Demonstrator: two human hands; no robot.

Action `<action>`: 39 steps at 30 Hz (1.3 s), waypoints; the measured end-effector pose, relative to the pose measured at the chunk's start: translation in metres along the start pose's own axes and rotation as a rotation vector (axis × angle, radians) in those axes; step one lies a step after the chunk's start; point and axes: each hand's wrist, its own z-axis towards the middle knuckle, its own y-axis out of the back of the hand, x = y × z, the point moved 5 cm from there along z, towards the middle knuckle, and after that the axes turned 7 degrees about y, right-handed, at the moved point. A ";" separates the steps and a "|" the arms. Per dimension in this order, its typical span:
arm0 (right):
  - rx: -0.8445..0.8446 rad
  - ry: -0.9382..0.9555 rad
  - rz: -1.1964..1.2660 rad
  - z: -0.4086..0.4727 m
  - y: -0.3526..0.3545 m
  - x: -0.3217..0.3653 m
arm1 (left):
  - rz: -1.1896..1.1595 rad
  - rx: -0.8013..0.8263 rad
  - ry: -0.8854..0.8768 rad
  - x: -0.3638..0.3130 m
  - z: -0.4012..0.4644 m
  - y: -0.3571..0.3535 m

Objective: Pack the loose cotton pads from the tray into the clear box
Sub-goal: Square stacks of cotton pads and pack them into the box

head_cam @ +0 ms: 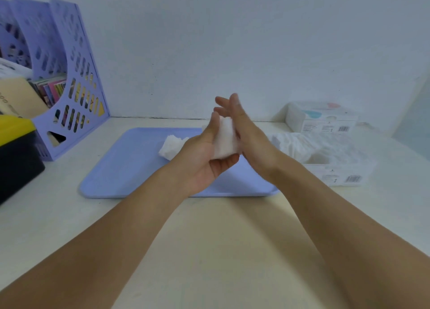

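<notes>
Plain pale wall; cream desk; lilac file rack at left.

The right hand blurs at its fingertips. Hands hide part of the cotton pad stack. The file rack is cropped at left frame edge.

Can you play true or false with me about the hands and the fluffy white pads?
1. Both hands hold a stack of cotton pads between them. True.
2. The tray is red. False: it is pale blue.
3. Some loose pads lie on the tray. True.
4. The clear box sits left of the tray. False: it sits to the right.
5. The left hand grips a pencil. False: its fingers curl round the stack, the right hand flat against it.
</notes>
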 end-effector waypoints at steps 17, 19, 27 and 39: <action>-0.065 0.283 -0.173 0.009 0.011 -0.002 | -0.394 0.222 0.144 -0.001 -0.005 -0.004; -0.056 0.299 -0.169 0.009 0.011 0.001 | -0.402 0.220 0.136 0.000 -0.004 -0.003; -0.041 0.298 -0.397 0.007 0.018 0.005 | -0.091 0.077 0.102 -0.001 -0.003 0.001; -0.025 0.313 -0.284 0.008 0.016 0.004 | -0.113 0.093 0.116 -0.001 -0.008 0.000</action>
